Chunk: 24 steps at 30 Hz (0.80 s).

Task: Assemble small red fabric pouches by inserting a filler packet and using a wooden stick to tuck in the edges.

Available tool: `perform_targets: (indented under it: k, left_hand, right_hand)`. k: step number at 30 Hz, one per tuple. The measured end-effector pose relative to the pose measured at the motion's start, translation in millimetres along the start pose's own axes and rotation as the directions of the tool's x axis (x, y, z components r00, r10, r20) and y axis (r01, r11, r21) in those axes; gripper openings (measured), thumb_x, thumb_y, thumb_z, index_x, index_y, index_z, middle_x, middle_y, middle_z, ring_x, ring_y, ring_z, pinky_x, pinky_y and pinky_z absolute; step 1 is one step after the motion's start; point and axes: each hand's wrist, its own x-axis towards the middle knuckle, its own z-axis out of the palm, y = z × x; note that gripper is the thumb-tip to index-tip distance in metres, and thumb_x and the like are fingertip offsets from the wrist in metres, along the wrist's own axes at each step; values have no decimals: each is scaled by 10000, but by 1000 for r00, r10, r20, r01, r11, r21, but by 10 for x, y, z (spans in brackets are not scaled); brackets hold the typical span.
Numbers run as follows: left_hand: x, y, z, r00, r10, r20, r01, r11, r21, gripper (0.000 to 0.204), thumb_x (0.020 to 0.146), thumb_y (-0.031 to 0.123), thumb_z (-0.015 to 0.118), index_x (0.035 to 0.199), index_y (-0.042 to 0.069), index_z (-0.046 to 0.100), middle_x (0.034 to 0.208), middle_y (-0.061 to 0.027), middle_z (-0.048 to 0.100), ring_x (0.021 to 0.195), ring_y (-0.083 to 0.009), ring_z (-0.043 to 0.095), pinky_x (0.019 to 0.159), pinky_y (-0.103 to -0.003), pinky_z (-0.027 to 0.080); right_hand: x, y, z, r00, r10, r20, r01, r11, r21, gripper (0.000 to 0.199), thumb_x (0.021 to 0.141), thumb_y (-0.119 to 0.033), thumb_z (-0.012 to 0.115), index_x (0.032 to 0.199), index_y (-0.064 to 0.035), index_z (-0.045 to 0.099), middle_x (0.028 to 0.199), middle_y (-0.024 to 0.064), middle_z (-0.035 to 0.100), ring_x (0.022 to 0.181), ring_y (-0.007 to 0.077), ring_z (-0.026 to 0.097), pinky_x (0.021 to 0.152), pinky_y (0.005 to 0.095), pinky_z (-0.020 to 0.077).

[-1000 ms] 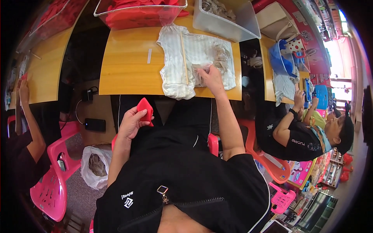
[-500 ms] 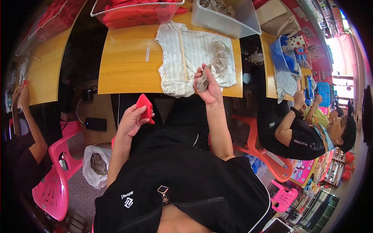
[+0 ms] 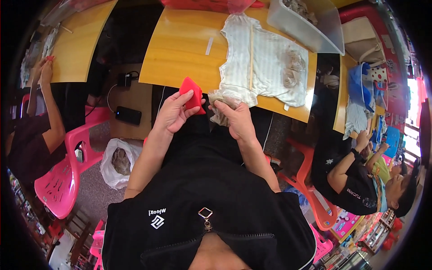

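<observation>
My left hand (image 3: 176, 110) pinches a small red pouch (image 3: 192, 93) between thumb and fingers, just off the table's near edge. Close to its right side, my right hand (image 3: 236, 118) grips a crumpled grey-brown bundle (image 3: 219, 108), thin and filmy-looking; what it is made of I cannot make out. Beyond the hands, a white striped garment (image 3: 236, 54) lies spread on the yellow table (image 3: 180, 45). A thin wooden stick (image 3: 252, 54) rests lengthwise on it, and more grey-brown bundles (image 3: 294, 67) sit toward its right end.
A clear plastic bin (image 3: 310, 29) with brownish pieces stands at the far right, red items (image 3: 202, 3) at the far edge. A white strip (image 3: 209, 46) lies left of the garment. Co-workers sit on both sides; a white sack (image 3: 120, 163) and pink chair (image 3: 67, 175) are at left.
My right hand has come down off the garment with the grey-brown bundle, turning over, and is now beside the red pouch. The left hand has risen slightly. The whole view has shifted.
</observation>
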Motion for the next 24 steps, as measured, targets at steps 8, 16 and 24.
perform_targets:
  k: [8,16,24]
  left_hand:
    - [-1,-52,44,993,89,-72,-82,993,89,237,900,159,604,1066,-11,600,998,-101,653,860,-179,655,721,-285,570]
    - [-1,-57,82,997,4,-82,11,982,188,228,892,178,620,1045,8,620,969,-74,654,820,-133,640,670,-258,562]
    - [52,-143,-30,996,-86,33,86,996,7,236,917,198,582,1066,16,599,974,-70,654,826,-130,638,664,-253,560]
  right_hand:
    - [86,92,121,996,-76,-49,59,955,-290,237,850,-98,656,1064,1,654,921,30,668,758,76,596,641,214,484]
    - [103,93,148,994,-76,-79,56,971,-232,254,822,-41,675,1067,18,640,956,55,669,846,102,617,734,229,495]
    - [141,181,49,997,-7,-82,6,1000,-8,255,797,-11,678,1047,17,635,932,53,666,813,107,619,710,228,492]
